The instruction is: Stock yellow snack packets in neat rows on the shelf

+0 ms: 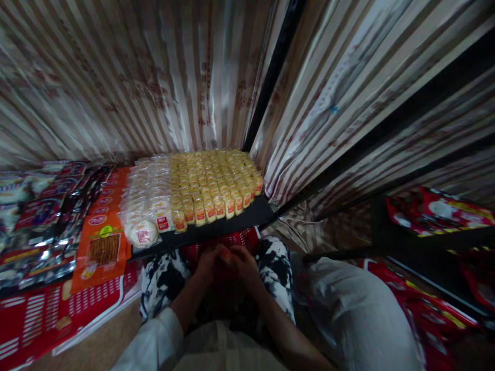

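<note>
My left hand point(207, 263) and my right hand point(243, 262) meet low in the middle, over a red plastic basket point(247, 238) between my knees in black-and-white patterned trousers. Both hands are curled with fingers drawn together at the basket's rim. What they hold, if anything, is hidden in the dark. Just above them runs a dark shelf point(240, 219) with rows of small yellow packets point(216, 180) and clear-wrapped round white cakes point(144, 233).
Orange snack packets point(101, 247) and dark foil packets point(38, 226) lie on the shelf to the left. A red-and-white carton point(42, 314) sits below. Striped curtains hang behind and to the right. Red packets point(441, 208) fill dark racks at right. A grey-white bag point(356, 309) lies beside my right leg.
</note>
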{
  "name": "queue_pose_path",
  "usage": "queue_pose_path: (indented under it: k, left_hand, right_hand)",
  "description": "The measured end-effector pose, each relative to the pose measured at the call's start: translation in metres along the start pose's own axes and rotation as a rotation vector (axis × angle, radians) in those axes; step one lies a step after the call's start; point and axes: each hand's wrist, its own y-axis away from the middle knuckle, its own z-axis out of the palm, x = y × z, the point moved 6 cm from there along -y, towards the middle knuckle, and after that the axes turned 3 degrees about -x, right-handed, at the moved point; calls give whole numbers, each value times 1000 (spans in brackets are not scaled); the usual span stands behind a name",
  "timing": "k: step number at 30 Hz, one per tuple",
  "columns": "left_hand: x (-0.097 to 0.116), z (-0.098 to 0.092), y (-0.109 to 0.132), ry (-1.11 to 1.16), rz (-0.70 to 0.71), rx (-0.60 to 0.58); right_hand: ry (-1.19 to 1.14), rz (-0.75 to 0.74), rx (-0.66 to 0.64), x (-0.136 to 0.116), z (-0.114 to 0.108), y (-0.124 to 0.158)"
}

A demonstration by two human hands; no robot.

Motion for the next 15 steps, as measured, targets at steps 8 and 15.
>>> queue_pose_path:
  k: [8,15]
  left_hand:
    - [21,14,23,10,46,-63]
    - [41,29,33,-82,172,-92]
  right_hand:
    - [-206,118,-107,-23,-16,0]
    - [-344,28,-28,-57,-41,0]
